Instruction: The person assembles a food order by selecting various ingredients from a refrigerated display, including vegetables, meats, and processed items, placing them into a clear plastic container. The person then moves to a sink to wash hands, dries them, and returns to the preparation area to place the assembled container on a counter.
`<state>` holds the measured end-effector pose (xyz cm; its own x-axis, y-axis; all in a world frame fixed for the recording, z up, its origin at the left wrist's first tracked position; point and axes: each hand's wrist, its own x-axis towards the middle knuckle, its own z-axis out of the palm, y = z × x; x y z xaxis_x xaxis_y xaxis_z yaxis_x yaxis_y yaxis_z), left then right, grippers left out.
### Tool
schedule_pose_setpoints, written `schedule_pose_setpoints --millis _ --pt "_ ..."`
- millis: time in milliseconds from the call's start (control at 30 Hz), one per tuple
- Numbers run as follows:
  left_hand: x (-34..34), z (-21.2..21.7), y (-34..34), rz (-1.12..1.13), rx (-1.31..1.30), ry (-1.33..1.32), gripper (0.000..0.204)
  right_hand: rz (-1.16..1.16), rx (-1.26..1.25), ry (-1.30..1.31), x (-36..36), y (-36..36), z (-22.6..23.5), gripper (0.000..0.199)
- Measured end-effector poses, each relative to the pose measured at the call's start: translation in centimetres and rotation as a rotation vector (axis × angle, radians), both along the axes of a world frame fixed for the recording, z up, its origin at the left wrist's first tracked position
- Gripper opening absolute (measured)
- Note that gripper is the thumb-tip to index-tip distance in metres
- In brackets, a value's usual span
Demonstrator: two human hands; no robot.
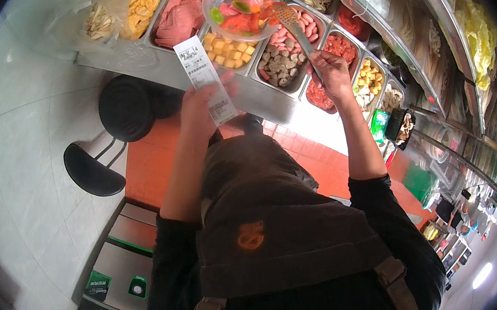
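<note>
My left hand (197, 109) grips a long white paper receipt (195, 67) in front of the counter's near edge. In my right hand (332, 75) is the handle of a slotted spoon (299, 33), its orange-stained head at the right rim of a clear round plastic bowl (207, 7). Red, pink and green pieces of food lie in that bowl, which sits over the metal food pans. Below the spoon is a pan of grey balls and pink sausages (280, 67). Yellow cubes (228, 51) fill the pan nearest the receipt.
Pink meat slices (184, 11) and a clear plastic bag (108, 15) are at the counter's left. Red minced meat (338, 44) lies to the right, below shelves with leafy vegetables (483, 33). A black stool (125, 107) and a grey metal appliance (119, 277) stand at left.
</note>
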<state>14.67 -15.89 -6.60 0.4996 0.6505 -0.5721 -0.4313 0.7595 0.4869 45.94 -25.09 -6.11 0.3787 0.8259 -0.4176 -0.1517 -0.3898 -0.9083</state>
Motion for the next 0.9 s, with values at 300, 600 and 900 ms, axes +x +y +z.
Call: schedule_pose_setpoints --millis 300,600,900 --pt "-0.1 1.1 1.7 -0.005 0.140 0.042 0.050 0.004 0.015 -0.009 -1.7 0.9 0.0 0.024" --pt "-0.3 1.5 2.3 -0.008 0.192 0.013 0.052 -0.023 0.050 -0.041 -1.9 1.8 1.1 0.024" --pt "-0.4 1.4 1.9 -0.035 0.182 0.095 0.054 0.109 -0.156 -0.596 -1.6 3.8 0.4 0.026"
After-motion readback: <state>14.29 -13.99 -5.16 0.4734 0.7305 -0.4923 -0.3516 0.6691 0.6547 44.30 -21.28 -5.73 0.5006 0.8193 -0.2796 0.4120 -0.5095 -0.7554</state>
